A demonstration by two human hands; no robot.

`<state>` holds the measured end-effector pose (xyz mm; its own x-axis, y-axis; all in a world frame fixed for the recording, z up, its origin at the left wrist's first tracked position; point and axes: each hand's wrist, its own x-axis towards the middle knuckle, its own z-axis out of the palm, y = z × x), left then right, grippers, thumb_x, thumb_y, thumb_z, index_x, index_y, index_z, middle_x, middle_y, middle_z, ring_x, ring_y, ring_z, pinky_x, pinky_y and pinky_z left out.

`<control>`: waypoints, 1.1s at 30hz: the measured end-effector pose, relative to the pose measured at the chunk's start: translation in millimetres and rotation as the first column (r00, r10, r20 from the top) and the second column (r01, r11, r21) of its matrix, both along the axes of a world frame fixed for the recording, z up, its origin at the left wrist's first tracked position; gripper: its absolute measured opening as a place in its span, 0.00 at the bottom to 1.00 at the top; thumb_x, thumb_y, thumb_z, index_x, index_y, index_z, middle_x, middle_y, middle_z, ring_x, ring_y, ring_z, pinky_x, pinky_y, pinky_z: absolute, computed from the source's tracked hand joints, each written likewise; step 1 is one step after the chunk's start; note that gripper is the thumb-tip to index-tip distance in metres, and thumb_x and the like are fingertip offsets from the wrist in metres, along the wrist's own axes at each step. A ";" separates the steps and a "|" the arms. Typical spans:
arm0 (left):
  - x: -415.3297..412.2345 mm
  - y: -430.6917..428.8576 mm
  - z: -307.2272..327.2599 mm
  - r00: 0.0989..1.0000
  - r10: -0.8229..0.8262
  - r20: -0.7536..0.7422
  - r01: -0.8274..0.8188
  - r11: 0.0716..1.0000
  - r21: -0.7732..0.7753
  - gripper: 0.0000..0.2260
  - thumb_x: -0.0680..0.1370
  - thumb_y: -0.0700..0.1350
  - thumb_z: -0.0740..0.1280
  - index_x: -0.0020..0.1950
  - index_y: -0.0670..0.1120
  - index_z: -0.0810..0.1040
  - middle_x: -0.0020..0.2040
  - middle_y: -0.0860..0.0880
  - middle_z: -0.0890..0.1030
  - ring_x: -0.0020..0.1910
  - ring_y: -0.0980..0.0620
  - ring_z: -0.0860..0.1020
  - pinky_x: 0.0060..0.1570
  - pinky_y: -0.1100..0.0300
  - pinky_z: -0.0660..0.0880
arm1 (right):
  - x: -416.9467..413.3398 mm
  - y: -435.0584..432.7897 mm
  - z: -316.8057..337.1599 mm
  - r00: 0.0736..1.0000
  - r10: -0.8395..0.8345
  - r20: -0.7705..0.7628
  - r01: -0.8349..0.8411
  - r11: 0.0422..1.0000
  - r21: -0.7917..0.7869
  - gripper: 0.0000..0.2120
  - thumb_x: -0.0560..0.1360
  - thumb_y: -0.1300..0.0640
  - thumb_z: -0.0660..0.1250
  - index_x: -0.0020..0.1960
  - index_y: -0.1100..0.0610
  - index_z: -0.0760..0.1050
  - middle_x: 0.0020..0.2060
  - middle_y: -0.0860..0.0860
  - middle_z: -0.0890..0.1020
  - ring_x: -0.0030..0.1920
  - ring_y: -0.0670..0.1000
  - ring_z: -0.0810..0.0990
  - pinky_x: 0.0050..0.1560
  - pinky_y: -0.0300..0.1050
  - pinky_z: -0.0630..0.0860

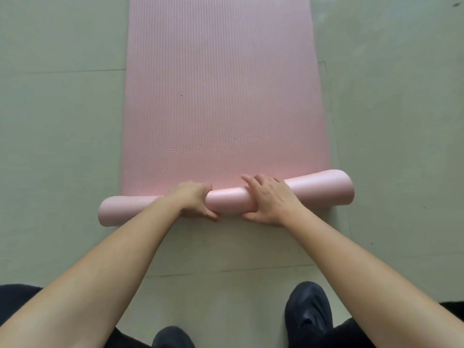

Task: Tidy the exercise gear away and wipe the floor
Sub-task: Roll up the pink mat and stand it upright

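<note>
A pink ribbed yoga mat (221, 84) lies flat on the floor and runs away from me to the top edge of the view. Its near end is curled into a smooth pink roll (316, 192) that lies crosswise, the right end a little farther from me than the left. My left hand (193, 200) wraps the roll just left of its middle, fingers over the top and thumb underneath. My right hand (268, 199) grips it just right of the middle in the same way. Both bare forearms reach forward from the bottom corners.
The floor (57, 134) is pale grey-green with thin seams, and small dark specks dot it on the right. My two dark shoes (308, 312) stand on the floor close behind the roll, with dark trouser legs at the bottom edge.
</note>
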<state>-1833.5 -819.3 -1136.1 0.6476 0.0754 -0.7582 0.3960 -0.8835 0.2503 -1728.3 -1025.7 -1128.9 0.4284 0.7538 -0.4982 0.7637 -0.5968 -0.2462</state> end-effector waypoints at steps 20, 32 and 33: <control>18.3 4.9 -12.3 0.935 -0.223 0.276 0.067 0.876 0.478 0.50 0.68 0.66 0.67 0.79 0.48 0.42 0.76 0.42 0.57 0.76 0.41 0.56 0.74 0.40 0.51 | 31.1 27.7 -30.0 0.924 -0.181 0.337 0.100 0.964 0.245 0.37 0.77 0.33 0.49 0.77 0.56 0.62 0.67 0.57 0.71 0.70 0.59 0.67 0.76 0.60 0.54; 36.5 31.7 39.4 0.978 -0.096 0.187 0.053 0.973 0.224 0.22 0.65 0.55 0.73 0.55 0.53 0.71 0.49 0.50 0.80 0.50 0.44 0.79 0.41 0.57 0.71 | 45.7 31.6 13.9 0.995 0.049 0.090 -0.050 0.999 0.012 0.46 0.63 0.34 0.73 0.76 0.45 0.60 0.60 0.52 0.77 0.60 0.57 0.77 0.58 0.51 0.72; 38.4 37.0 40.9 0.990 -0.081 0.119 0.060 0.984 0.166 0.23 0.64 0.55 0.75 0.55 0.53 0.72 0.49 0.50 0.80 0.50 0.45 0.79 0.42 0.57 0.72 | 49.1 36.2 18.2 0.998 0.061 0.010 -0.060 0.998 -0.031 0.47 0.62 0.34 0.74 0.75 0.44 0.61 0.60 0.52 0.78 0.60 0.56 0.78 0.57 0.50 0.74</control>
